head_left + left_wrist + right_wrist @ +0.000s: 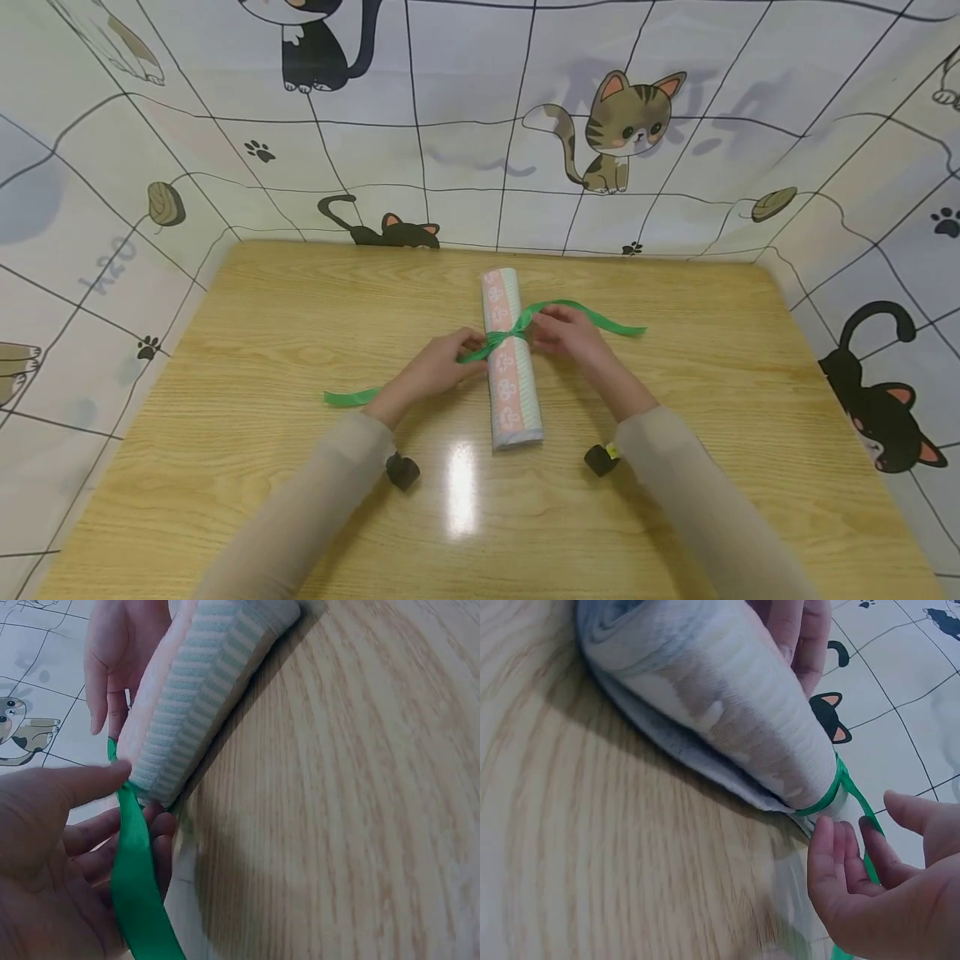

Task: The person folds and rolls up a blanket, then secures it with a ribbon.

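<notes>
A rolled towel [504, 383], striped in pink, white and pale green, lies lengthwise on the table. A green ribbon [507, 335] crosses round its middle, with a knot on top. From the left, my left hand [447, 360] holds one ribbon end beside the roll. In the left wrist view that ribbon [139, 877] trails down over the bent fingers, the thumb tip at its top. On the other side my right hand [567, 335] holds the second end close to the knot. The right wrist view has the ribbon [861, 801] passing between thumb and index finger.
The wooden table [712, 400] runs back to a sheet [465, 158] printed with cats and lines, which also rises at both sides. Loose ribbon tails [348, 398] lie left and right. Small black cameras [402, 472] sit at both wrists.
</notes>
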Tool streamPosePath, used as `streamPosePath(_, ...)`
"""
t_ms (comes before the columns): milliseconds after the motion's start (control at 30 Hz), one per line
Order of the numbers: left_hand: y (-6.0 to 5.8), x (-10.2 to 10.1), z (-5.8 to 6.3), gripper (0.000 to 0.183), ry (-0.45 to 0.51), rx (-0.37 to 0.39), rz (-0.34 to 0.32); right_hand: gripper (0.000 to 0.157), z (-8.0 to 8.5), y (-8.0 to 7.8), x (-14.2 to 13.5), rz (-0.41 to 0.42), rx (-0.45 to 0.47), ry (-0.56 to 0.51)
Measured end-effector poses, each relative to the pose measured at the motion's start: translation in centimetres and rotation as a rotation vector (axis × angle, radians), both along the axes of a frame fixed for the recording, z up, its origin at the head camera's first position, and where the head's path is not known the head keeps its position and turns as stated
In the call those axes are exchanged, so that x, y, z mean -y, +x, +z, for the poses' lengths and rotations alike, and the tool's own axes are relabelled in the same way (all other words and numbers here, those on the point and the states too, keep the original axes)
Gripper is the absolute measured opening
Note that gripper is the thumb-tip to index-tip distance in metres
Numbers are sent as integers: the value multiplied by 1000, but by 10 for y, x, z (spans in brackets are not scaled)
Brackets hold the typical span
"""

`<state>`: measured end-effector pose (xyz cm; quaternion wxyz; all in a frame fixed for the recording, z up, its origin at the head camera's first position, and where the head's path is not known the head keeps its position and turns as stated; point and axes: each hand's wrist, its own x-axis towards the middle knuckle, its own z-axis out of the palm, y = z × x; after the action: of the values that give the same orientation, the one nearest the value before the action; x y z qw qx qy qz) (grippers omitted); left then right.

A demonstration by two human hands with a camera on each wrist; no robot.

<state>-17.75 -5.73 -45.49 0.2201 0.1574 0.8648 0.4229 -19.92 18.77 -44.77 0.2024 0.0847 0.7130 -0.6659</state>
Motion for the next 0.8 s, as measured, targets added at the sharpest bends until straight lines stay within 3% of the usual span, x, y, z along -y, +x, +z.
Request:
streamPosePath(167,-1,1,0,21,-22,-90,36,29,5,-6,0,-98,81,-125)
streamPosePath(300,-3,3,2,17,-50,-101,55,21,13,-10,1,-111,93,-175)
streamPosePath(800,-19,-15,24,29,54,-116,32,11,43,-14,12,-24,-82,-65)
